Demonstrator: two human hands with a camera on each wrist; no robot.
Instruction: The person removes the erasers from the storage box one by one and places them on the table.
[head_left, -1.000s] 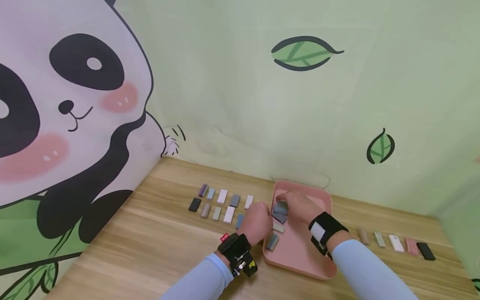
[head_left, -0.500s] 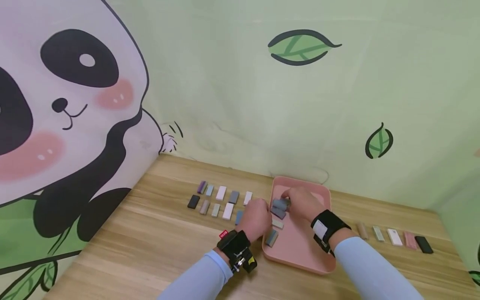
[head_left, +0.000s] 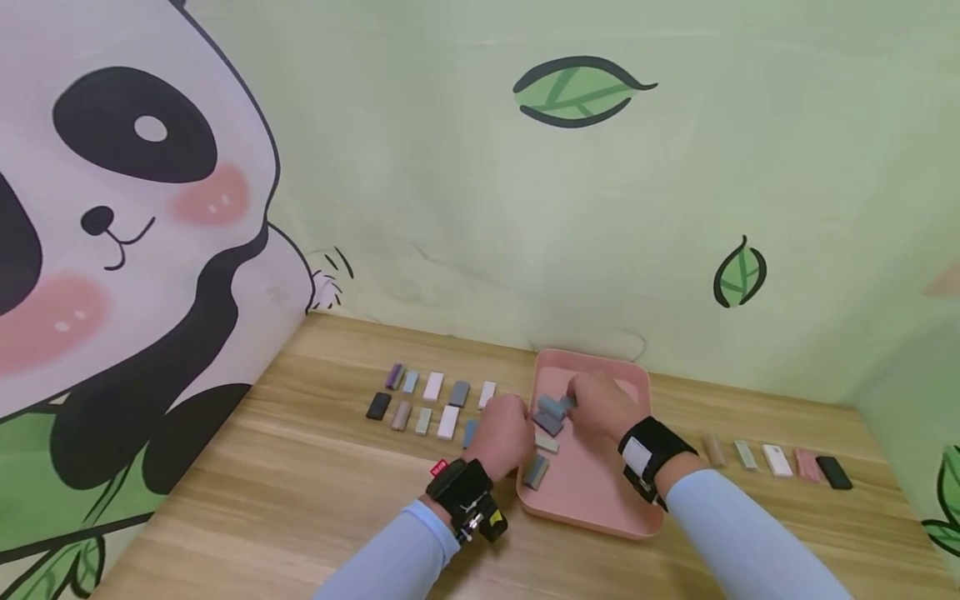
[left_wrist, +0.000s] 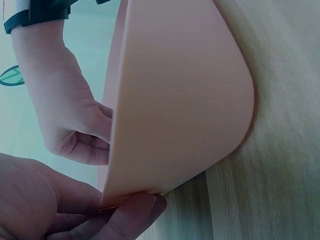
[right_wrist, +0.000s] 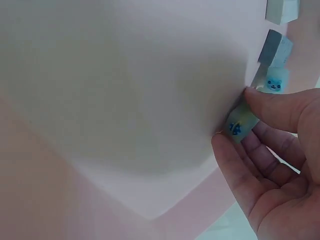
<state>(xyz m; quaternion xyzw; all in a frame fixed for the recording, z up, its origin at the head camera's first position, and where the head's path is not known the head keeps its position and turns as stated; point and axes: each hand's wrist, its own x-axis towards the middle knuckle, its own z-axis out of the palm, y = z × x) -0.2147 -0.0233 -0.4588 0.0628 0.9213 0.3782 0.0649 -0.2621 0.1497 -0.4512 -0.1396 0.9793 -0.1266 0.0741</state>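
My left hand [head_left: 501, 435] grips the left wall of a pink tray [head_left: 592, 500], thumb on one side and fingers on the other, as the left wrist view shows at the tray wall [left_wrist: 185, 90]. Inside the tray, my right hand [head_left: 600, 406] pinches a small greenish block [right_wrist: 237, 125] with a blue print between thumb and fingertip. Right beside it lie a blue block [head_left: 552, 406] and a grey-blue block [head_left: 548, 422]. Nearer along the same wall are a pale block [head_left: 546, 444] and a two-tone block [head_left: 536, 472].
Left of the tray, small blocks stand in two rows on the wooden table [head_left: 300, 500], among them a black one [head_left: 378, 406] and a white one [head_left: 447, 422]. Another row, ending in a black block [head_left: 834, 472], lies to the right. A panda-printed wall [head_left: 450, 208] rises behind.
My right hand has shifted slightly right within the tray, uncovering more of the blue block. My left hand keeps its grip on the wall. The head view has turned slightly right.
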